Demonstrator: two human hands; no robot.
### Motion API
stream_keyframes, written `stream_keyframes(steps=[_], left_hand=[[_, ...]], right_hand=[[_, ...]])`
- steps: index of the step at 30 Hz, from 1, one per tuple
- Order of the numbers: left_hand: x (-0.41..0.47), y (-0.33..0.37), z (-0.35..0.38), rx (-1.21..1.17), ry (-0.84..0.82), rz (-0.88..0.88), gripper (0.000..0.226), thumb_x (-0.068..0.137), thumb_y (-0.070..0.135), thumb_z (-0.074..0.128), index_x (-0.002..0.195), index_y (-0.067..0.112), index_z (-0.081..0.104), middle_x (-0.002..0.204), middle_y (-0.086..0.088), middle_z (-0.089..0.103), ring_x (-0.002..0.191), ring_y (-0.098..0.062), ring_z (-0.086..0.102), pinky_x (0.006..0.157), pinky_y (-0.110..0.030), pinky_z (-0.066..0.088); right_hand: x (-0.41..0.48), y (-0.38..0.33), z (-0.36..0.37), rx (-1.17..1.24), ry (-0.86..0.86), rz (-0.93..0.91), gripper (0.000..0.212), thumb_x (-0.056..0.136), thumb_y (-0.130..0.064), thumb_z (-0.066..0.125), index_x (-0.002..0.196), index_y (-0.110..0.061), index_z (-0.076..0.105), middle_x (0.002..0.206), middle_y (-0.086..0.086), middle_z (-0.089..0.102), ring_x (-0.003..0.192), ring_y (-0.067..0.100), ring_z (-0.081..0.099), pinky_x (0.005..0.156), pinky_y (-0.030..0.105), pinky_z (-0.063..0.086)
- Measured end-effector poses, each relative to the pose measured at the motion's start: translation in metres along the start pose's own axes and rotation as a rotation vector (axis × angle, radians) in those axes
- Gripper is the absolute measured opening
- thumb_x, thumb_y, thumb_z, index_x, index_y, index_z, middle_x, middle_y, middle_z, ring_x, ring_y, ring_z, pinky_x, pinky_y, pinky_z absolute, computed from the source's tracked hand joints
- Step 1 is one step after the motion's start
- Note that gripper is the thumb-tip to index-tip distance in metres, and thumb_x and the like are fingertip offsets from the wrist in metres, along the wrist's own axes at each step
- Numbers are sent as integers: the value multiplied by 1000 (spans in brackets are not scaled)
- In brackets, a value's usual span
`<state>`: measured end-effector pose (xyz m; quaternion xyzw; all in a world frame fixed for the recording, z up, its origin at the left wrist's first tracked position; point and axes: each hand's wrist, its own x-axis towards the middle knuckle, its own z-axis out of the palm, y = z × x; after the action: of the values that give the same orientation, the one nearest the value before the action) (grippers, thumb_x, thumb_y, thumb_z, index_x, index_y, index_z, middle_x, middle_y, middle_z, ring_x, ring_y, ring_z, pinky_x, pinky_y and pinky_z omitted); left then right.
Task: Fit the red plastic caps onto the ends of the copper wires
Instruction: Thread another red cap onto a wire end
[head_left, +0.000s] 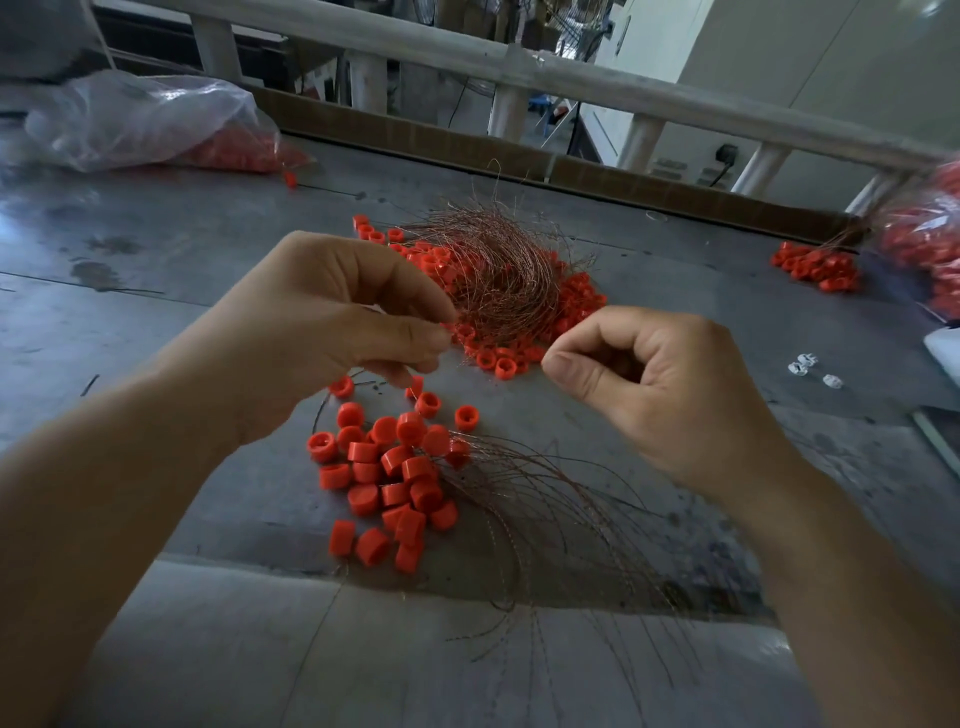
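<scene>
My left hand (332, 322) hovers over the grey table (130, 291), thumb and forefinger pinching a red cap (448, 327); another red cap (414, 387) hangs just under its fingers. My right hand (654, 384) is curled to its right, thumb pressed to forefinger on a fine copper wire that barely shows. Behind the hands, a tangle of bare copper wires (498, 275) lies on a heap of loose red caps (501, 361). Below the hands lies a cluster of capped wires (400, 467), their copper strands (550, 519) fanning toward me.
A clear plastic bag of red caps (156, 124) sits at the back left, another bag (930, 249) at the right edge with a small cap pile (815, 267) beside it. Small white pieces (802, 364) lie to the right. A pale railing (519, 73) borders the table's far side.
</scene>
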<state>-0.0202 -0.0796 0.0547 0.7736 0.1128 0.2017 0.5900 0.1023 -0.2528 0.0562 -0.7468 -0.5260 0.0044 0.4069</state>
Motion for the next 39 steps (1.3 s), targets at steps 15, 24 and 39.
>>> stream_keyframes(steps=[15, 24, 39], left_hand=[[2, -15, -1, 439, -123, -130, 14, 54, 30, 77, 63, 40, 71, 55, 12, 67, 49, 4, 59, 49, -4, 42], [17, -37, -6, 750, 248, -100, 15, 81, 21, 67, 95, 24, 70, 79, 13, 61, 71, -4, 55, 62, -17, 37], [40, -60, -8, 878, 243, -37, 14, 77, 23, 70, 90, 24, 71, 84, 0, 57, 87, -24, 55, 75, -30, 40]], right_hand=[[-5, 7, 15, -91, -295, 92, 15, 80, -22, 69, 68, -27, 60, 56, -17, 53, 61, -8, 52, 57, 6, 38], [-6, 8, 15, -129, -329, 106, 12, 81, -26, 67, 70, -27, 61, 61, -15, 57, 66, -7, 54, 60, 8, 41], [-3, 12, 13, -121, -179, 135, 18, 80, -37, 62, 69, -23, 65, 54, -5, 57, 50, 4, 49, 50, 14, 41]])
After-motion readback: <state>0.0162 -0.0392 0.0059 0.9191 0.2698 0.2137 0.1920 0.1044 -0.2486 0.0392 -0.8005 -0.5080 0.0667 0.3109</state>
